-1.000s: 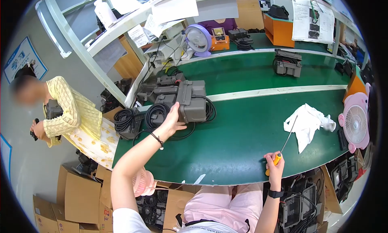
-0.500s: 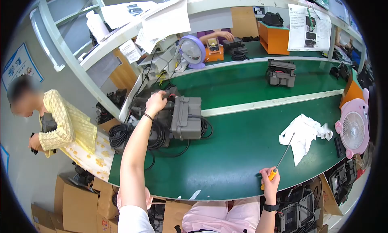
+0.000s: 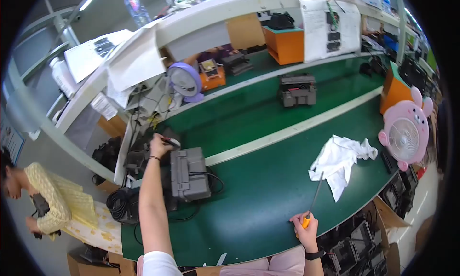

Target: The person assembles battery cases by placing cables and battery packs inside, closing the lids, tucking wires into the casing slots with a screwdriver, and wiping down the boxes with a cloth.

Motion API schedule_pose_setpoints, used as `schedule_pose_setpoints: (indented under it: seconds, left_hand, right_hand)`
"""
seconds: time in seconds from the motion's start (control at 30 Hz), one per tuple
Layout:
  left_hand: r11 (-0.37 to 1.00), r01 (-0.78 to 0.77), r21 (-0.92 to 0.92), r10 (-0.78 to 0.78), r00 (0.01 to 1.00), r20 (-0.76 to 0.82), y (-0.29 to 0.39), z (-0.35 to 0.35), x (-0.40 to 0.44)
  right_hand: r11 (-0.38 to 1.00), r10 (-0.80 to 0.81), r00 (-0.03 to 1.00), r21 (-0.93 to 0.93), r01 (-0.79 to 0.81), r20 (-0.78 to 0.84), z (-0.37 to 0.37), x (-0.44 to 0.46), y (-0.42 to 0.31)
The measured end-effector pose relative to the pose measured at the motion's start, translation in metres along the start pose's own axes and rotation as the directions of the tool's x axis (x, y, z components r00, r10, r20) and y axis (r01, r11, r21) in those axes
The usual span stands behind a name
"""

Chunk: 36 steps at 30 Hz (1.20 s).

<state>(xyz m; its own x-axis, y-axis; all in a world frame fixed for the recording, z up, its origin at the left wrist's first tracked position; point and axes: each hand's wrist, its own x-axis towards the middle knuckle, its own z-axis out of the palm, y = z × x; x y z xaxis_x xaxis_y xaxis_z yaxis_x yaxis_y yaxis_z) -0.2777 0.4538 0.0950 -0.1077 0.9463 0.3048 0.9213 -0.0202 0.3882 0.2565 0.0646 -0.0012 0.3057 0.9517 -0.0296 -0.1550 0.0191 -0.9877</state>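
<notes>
My right hand is closed around the yellow handle of a screwdriver; its long shaft points away, the tip over a crumpled white cloth. Reaching far left, my left hand has its fingers closed on a small dark object with a pale end and a touch of red, whose kind I cannot make out. Just right of that hand, a grey latched plastic case stands on the green table with a black cable at its side. Other dark cases and a coiled black cable lie around my left forearm.
Across a pale strip sits another grey case. A pink fan stands at the right edge, a purple fan at the back left. A person in yellow holds a dark object at left. Another person's hands show behind the shelf.
The view has swung, so the table sits differently in it. My left hand now shows the pale-ended object beside the grey case. My right hand keeps its hold on the screwdriver.
</notes>
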Motion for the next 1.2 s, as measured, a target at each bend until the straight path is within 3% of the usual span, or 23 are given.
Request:
schedule_pose_setpoints:
  seconds: [0.07, 0.13, 0.2, 0.27, 0.37, 0.47, 0.5, 0.53, 0.67, 0.73, 0.77, 0.9, 1.0, 1.07, 1.1, 1.2]
  left_hand:
    - [0.984, 0.152, -0.098, -0.163, 0.98, -0.118, 0.014, 0.0, 0.017]
    - [0.896, 0.188, -0.403, -0.247, 0.964, -0.098, 0.069, -0.017, 0.007]
    - [0.941, 0.075, -0.331, -0.106, 0.991, -0.079, 0.119, -0.031, -0.002]
    - [0.958, -0.162, -0.238, 0.121, 0.977, -0.175, 0.134, -0.025, 0.003]
    - [0.878, -0.102, -0.468, 0.088, 0.995, -0.052, 0.217, -0.05, -0.041]
    - [0.855, -0.357, -0.377, 0.34, 0.934, -0.112, 0.243, -0.042, -0.063]
    - [0.842, -0.311, -0.44, 0.324, 0.945, -0.049, 0.26, -0.043, -0.077]
    - [0.82, -0.424, -0.385, 0.418, 0.902, -0.104, 0.275, -0.042, -0.091]
    - [0.751, -0.487, -0.445, 0.542, 0.841, -0.005, 0.326, -0.032, -0.138]
    - [0.696, -0.514, -0.501, 0.631, 0.771, 0.086, 0.343, -0.026, -0.158]
    - [0.661, -0.53, -0.531, 0.678, 0.726, 0.119, 0.354, -0.024, -0.168]
    - [0.515, -0.605, -0.608, 0.823, 0.546, 0.155, 0.388, 0.004, -0.2]
    - [0.462, -0.597, -0.656, 0.863, 0.473, 0.176, 0.413, 0.028, -0.221]
    - [0.443, -0.573, -0.69, 0.873, 0.45, 0.187, 0.425, 0.054, -0.23]
    - [0.428, -0.59, -0.684, 0.884, 0.43, 0.182, 0.43, 0.07, -0.234]
    - [0.334, -0.65, -0.683, 0.928, 0.354, 0.117, 0.444, 0.101, -0.243]
  right_hand:
    - [1.0, -0.005, 1.0, -0.015, 0.005, -0.004, 0.001, 0.0, -0.003]
    - [1.0, -0.018, 1.0, -0.019, 0.018, 0.009, 0.0, 0.0, -0.002]
    - [0.999, -0.039, 0.999, -0.026, 0.039, 0.015, 0.001, 0.0, -0.002]
    - [0.997, -0.067, 0.998, -0.028, 0.067, 0.021, 0.0, 0.0, -0.001]
    - [0.997, -0.072, 0.997, -0.003, 0.072, -0.024, -0.001, 0.0, 0.0]
    - [0.999, -0.014, 0.996, 0.033, 0.017, -0.087, 0.0, 0.003, 0.001]
    - [0.998, 0.028, 0.995, 0.061, -0.023, -0.091, 0.0, 0.005, -0.003]
    - [0.995, 0.065, 0.994, 0.088, -0.057, -0.092, -0.001, 0.008, -0.006]
    - [0.969, 0.21, 0.976, -0.116, -0.216, -0.064, -0.043, 0.016, -0.034]
    - [0.815, 0.013, 0.997, -0.578, -0.054, -0.075, -0.074, 0.022, -0.043]
    - [0.759, 0.003, 0.997, -0.65, -0.051, -0.074, -0.088, 0.023, -0.052]
    - [0.537, -0.023, 0.99, -0.837, -0.105, -0.139, -0.141, 0.046, -0.07]
    - [0.377, -0.267, 0.909, -0.903, -0.207, -0.32, -0.165, 0.064, -0.056]
    - [0.33, -0.395, 0.866, -0.927, -0.178, -0.307, -0.17, 0.06, -0.049]
    - [0.382, -0.412, 0.861, -0.914, -0.133, -0.297, -0.17, 0.055, -0.046]
    - [0.809, -0.119, 0.907, -0.569, -0.147, -0.405, -0.146, 0.026, -0.044]
